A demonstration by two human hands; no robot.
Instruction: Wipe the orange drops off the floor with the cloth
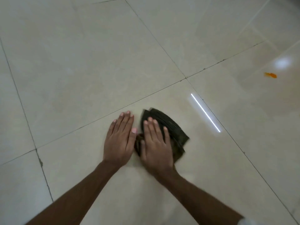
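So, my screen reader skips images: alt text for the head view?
The right hand presses a dark cloth flat on the pale tiled floor; the left hand lies flat beside it. An orange drop remains far right.

The shiny tile floor [81, 62] holds a dark cloth [170, 127], two flat hands, and an orange drop [270, 75] far right.

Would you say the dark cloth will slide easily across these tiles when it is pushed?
Probably yes: the floor looks glossy, mirroring lights. The cloth, folded in soft layers, seems floppy, so it may bunch unless pressed flat, as the right hand does now.
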